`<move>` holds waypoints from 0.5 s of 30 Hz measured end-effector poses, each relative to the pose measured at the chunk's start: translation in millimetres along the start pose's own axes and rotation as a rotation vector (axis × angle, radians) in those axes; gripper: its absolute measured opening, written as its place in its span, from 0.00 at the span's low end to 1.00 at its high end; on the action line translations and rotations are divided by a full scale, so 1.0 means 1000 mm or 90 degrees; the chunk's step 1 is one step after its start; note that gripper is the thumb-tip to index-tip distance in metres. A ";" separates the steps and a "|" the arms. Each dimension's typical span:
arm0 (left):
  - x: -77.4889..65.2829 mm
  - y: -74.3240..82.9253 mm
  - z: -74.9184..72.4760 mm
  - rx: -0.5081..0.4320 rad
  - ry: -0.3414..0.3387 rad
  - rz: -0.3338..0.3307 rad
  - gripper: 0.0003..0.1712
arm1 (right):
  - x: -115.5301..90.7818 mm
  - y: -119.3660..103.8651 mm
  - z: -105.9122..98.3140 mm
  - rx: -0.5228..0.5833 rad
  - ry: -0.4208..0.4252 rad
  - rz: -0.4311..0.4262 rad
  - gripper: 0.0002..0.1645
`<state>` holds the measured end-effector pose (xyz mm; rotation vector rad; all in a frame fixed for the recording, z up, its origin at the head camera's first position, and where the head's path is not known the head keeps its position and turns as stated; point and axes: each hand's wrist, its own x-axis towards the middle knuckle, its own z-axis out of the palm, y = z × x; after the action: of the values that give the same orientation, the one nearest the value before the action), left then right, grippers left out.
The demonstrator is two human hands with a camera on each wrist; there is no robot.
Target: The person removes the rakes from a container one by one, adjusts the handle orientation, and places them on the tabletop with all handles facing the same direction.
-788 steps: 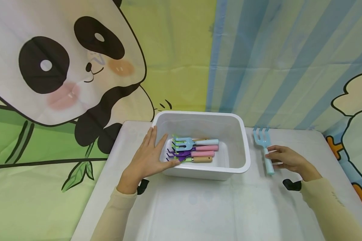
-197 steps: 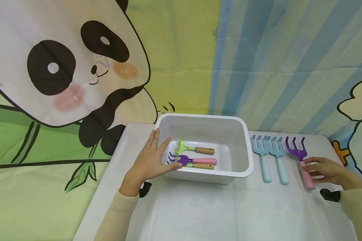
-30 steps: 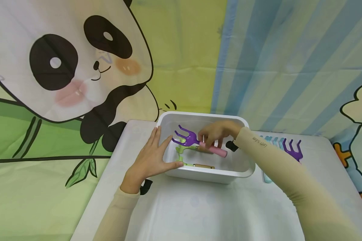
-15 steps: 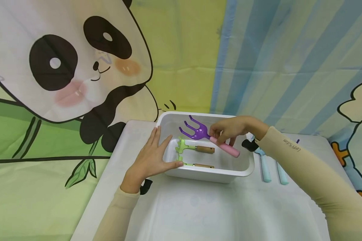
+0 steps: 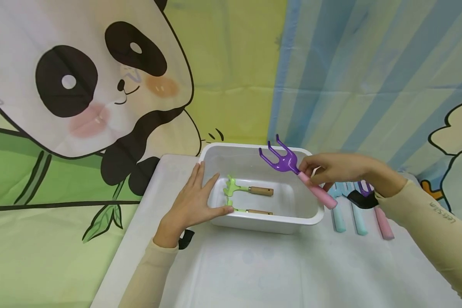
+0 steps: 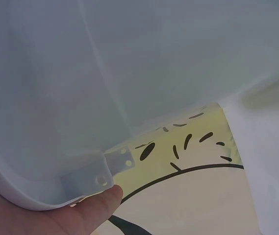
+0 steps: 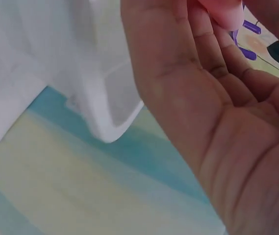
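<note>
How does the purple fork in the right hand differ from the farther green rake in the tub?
The purple fork has a pink handle; the green rake a brown one. The fork is held by the right hand; the rake lies in the tub. Both have pronged heads.

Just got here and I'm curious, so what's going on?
A person's right hand holds a pink-handled purple garden fork over the right end of a white bin, while the left hand rests on the bin's left rim. Two green rakes with wooden handles lie inside. On the table at right lie two light-blue forks and another purple fork.
</note>
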<state>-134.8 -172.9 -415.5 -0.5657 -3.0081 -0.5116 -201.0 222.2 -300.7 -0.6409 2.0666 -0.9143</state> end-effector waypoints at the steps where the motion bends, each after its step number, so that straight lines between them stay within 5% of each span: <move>1: 0.000 0.000 0.000 -0.001 -0.001 0.000 0.67 | -0.006 0.004 0.001 0.004 0.008 0.000 0.17; 9: 0.000 0.000 0.003 -0.002 -0.006 -0.004 0.68 | -0.056 0.049 0.016 0.037 0.109 -0.005 0.21; 15: -0.001 0.000 0.003 -0.007 0.003 -0.003 0.67 | -0.082 0.082 0.038 0.048 0.193 0.041 0.23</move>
<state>-133.6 -172.9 -418.2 -0.5572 -3.0046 -0.5285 -134.1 313.7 -344.7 -0.4120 2.2915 -1.1000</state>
